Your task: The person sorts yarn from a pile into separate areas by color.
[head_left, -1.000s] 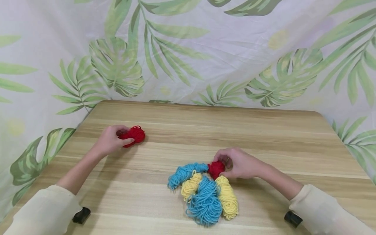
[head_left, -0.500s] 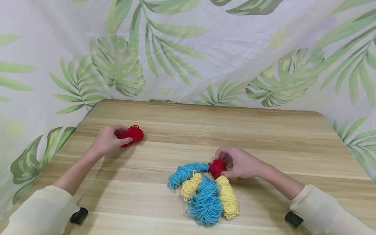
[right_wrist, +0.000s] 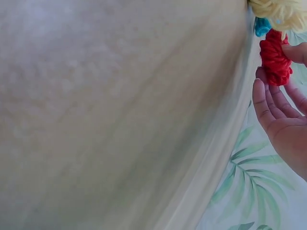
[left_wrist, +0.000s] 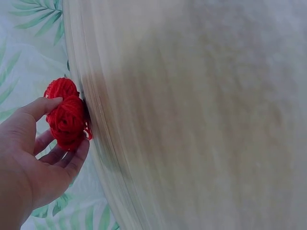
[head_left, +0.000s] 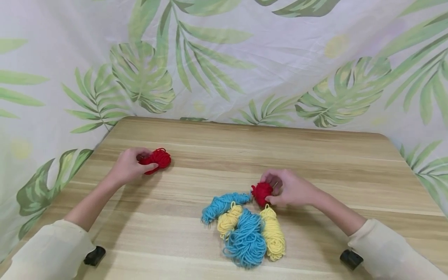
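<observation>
At the left of the table my left hand (head_left: 128, 166) holds a skein of red yarn (head_left: 161, 158) between thumb and fingers; the left wrist view shows the thumb across the red skein (left_wrist: 67, 117). Right of centre, my right hand (head_left: 294, 189) pinches a second, smaller red skein (head_left: 261, 194) at the back of a group of yarn. That group has a long blue skein (head_left: 222, 207), a small yellow skein (head_left: 229, 221), a big blue skein (head_left: 247, 240) and a long yellow skein (head_left: 274, 236). In the right wrist view, fingertips curve around the smaller red skein (right_wrist: 275, 60).
All the yarn is on a wood-grain table (head_left: 196, 151). A leaf-printed cloth (head_left: 217, 70) hangs behind it and along its sides. A small black object (head_left: 95, 256) shows by the left sleeve, another black object (head_left: 351, 259) by the right.
My right hand has drawn the smaller red skein slightly back and to the right, away from the blue and yellow skeins. The left hand, still holding its red skein, has barely shifted.
</observation>
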### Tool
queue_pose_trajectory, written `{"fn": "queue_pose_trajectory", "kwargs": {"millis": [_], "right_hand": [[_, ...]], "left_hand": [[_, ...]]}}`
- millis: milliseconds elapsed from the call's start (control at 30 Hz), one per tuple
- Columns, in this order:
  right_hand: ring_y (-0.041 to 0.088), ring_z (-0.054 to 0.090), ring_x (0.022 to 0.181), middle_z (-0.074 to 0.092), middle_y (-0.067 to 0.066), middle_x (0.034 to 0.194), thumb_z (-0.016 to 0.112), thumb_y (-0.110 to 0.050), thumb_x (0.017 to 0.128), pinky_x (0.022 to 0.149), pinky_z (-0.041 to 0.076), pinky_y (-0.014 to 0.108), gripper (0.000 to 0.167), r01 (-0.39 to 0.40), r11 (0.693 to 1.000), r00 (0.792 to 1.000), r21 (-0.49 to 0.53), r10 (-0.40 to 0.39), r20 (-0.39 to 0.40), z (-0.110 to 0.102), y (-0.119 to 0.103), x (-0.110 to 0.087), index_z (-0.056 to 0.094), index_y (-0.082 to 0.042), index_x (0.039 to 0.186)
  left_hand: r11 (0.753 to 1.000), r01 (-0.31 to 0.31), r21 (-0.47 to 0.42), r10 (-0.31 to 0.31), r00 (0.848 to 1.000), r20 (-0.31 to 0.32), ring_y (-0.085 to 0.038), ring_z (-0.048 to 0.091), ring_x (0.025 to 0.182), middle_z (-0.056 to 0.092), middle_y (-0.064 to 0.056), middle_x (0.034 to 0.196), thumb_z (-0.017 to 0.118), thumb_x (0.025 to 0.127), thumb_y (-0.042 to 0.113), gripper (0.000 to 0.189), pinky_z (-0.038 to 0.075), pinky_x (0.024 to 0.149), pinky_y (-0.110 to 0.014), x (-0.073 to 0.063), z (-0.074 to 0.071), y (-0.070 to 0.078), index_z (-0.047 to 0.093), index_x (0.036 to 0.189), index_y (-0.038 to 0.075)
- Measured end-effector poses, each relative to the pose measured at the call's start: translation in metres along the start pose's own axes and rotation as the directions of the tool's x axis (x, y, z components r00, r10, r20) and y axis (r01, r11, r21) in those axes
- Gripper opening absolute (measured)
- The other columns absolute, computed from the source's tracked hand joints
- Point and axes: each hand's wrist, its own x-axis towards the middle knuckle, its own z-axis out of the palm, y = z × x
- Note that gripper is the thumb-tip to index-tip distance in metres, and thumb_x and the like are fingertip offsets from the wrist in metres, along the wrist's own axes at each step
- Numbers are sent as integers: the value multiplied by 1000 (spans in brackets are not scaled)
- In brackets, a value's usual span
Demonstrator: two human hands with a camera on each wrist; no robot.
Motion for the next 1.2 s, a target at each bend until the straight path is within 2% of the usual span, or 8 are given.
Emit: {"fn": "queue_pose_trajectory", "kwargs": {"millis": [300,733,1200], "right_hand": [[19,67,89,71,7,102,81,-5,83,76,61,31,35,-15,1000,999,9,15,-30,-5,1,4,65,0,114],[21,69,91,72,10,104,83,-5,84,77,61,31,36,29,997,999,72,-26,-41,-5,4,14,65,2,113],[25,69,98,71,12,110,80,-3,87,82,60,33,35,49,995,996,84,-43,-76,-3,2,28,65,3,118]], "left_hand": [[1000,-19,0,19,1000,2,-38,65,98,70,-29,110,83,87,15,46,54,82,-43,-1,1,-1,66,119,-13],[1000,3,5,-3,1000,11,-42,66,100,69,-31,112,85,86,21,54,56,84,-50,-5,0,-1,64,122,-13],[1000,30,-8,-30,1000,-3,-37,66,99,70,-27,109,82,89,31,57,54,78,-37,-8,0,1,64,125,-10]]}}
